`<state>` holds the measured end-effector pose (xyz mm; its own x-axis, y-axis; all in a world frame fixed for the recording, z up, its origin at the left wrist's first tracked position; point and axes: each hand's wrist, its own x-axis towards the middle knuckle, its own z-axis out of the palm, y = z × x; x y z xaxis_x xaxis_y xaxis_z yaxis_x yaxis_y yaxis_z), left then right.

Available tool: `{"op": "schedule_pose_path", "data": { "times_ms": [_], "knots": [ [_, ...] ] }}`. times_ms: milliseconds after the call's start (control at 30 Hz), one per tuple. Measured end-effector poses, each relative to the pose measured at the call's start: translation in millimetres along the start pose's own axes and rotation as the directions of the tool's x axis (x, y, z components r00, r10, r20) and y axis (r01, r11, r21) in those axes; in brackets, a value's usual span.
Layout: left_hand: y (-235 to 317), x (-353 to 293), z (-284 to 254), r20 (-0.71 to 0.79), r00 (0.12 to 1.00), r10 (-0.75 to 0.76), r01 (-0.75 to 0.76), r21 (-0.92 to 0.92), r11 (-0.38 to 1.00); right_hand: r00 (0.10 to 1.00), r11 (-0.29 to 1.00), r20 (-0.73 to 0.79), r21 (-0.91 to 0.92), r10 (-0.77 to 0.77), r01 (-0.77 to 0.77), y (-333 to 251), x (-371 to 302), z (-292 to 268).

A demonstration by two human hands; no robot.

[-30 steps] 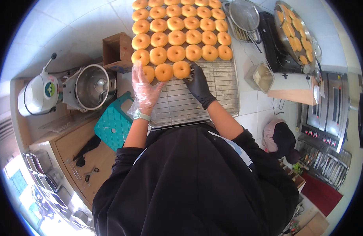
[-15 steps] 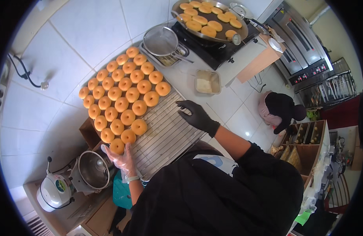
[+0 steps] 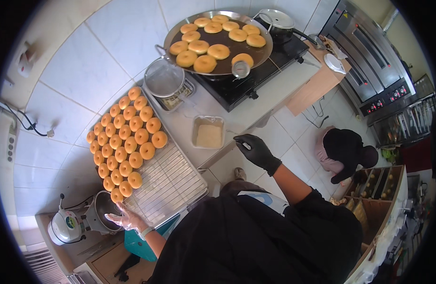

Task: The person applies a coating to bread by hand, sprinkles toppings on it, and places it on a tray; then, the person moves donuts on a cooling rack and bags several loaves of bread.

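Rows of golden ring doughnuts [image 3: 126, 144] cover the far-left part of a wire cooling rack [image 3: 173, 177] set on a tray. My left hand [image 3: 126, 218], in a clear plastic glove, has its fingers stretched apart just off the rack's near-left corner, close to the last doughnut and holding nothing. To the right of the rack, in the air past the counter edge, my right hand [image 3: 257, 152] wears a black glove. Its fingers are curled in, with a small pale patch showing between them; what they hold, if anything, I cannot make out.
A wide pan [image 3: 218, 71] of oil with floating doughnuts and a round thermometer [image 3: 240, 69] sits on a black stove [image 3: 237, 92]. Nearby are a sieve [image 3: 165, 78] and a tub [image 3: 208, 132] of pale powder. A mixer [image 3: 69, 226] stands left; a person [image 3: 345, 150] bends near the oven [image 3: 374, 57].
The view has swung so the pan sits further left. My left hand has come away from the corner doughnut. My right hand has left the rack, and its fingers have curled in.
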<state>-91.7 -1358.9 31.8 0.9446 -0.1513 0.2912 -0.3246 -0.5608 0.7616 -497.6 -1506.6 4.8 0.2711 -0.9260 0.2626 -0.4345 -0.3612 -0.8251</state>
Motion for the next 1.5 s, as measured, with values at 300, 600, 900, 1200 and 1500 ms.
{"op": "schedule_pose_path", "data": {
  "times_ms": [300, 600, 900, 1200, 1500],
  "knots": [
    [85, -80, 25, 0.119, 0.89, 0.441, -0.355, -0.428, 0.831, 0.994, 0.993, 0.107, -0.114, 0.034, -0.021, 35, -22, -63],
    [148, -96, 55, 0.56, 0.673, 0.483, 0.288, -0.8, 0.526, 0.968, 0.952, -0.158, -0.21, 0.193, -0.224, 1, -120, -67],
    [134, -246, 34, 0.771, -0.351, 0.531, 0.719, -0.141, 0.68, 0.817, 0.809, -0.359, -0.221, 0.452, -0.545, -21, -261, -37],
    [115, -325, -24, 0.628, -0.724, 0.288, 0.335, -0.045, 0.941, 0.578, 0.506, -0.167, -0.332, 0.799, -0.796, -13, -384, -65],
    [125, -391, -14, 0.867, -0.427, 0.257, 0.52, 0.003, 0.854, 0.661, 0.671, -0.418, -0.15, 0.623, -0.726, 17, -417, -175]
  ]
}}
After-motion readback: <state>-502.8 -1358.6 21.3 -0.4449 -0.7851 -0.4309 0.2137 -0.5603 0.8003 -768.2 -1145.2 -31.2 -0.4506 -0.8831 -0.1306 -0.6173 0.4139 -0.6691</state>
